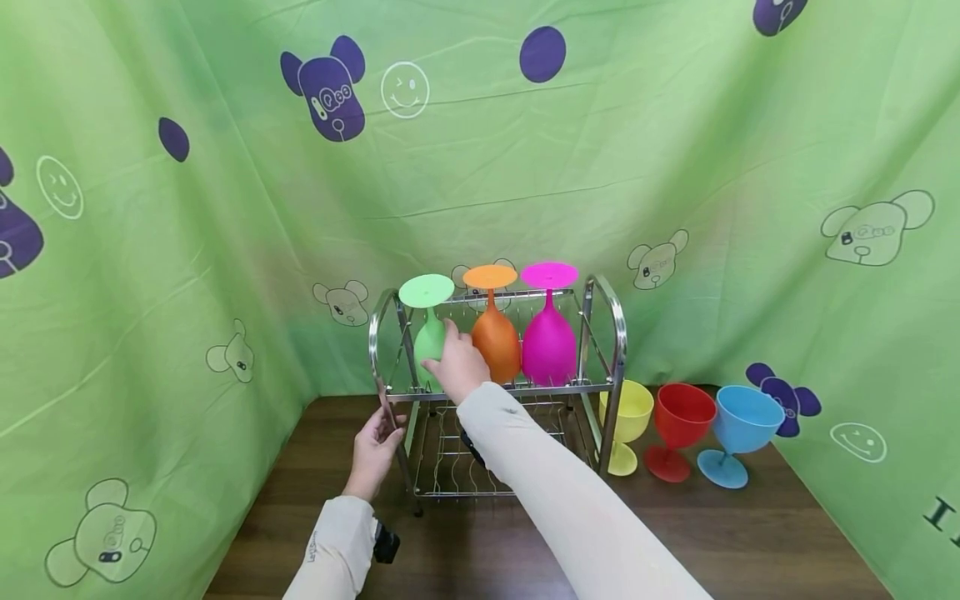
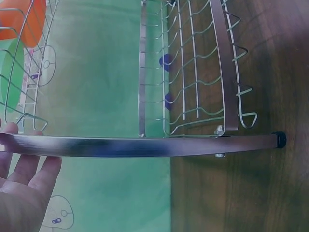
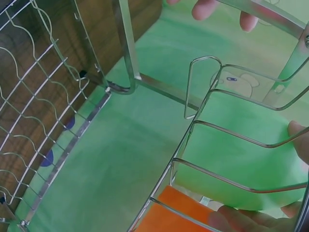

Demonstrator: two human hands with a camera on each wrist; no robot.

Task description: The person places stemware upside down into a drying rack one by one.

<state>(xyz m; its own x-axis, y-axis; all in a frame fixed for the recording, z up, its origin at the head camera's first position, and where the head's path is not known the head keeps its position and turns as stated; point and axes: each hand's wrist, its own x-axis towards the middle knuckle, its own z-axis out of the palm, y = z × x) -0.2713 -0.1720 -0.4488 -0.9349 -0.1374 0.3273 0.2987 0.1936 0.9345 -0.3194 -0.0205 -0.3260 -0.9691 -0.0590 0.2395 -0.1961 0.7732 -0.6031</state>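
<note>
A light green goblet [image 1: 429, 340] stands upside down at the left end of the upper tier of a metal two-tier rack [image 1: 619, 333]. My right hand [image 1: 461, 365] holds its bowl, fingers on the far side and thumb in front. In the right wrist view the green bowl [image 3: 236, 145] shows behind the wires, with fingertips on both sides. My left hand [image 1: 372, 457] grips the rack's front left post [image 2: 120, 147]. To the right of the green goblet, an orange goblet [image 1: 497, 342] and a magenta goblet [image 1: 550, 346] also stand upside down.
Yellow [image 1: 628, 410], red [image 1: 684, 414] and blue [image 1: 747, 418] goblets stand upright on the wooden table [image 1: 720, 533], right of the rack. The lower tier [image 1: 480, 493] shows bare wires. A green printed curtain [image 1: 480, 167] hangs behind and along both sides.
</note>
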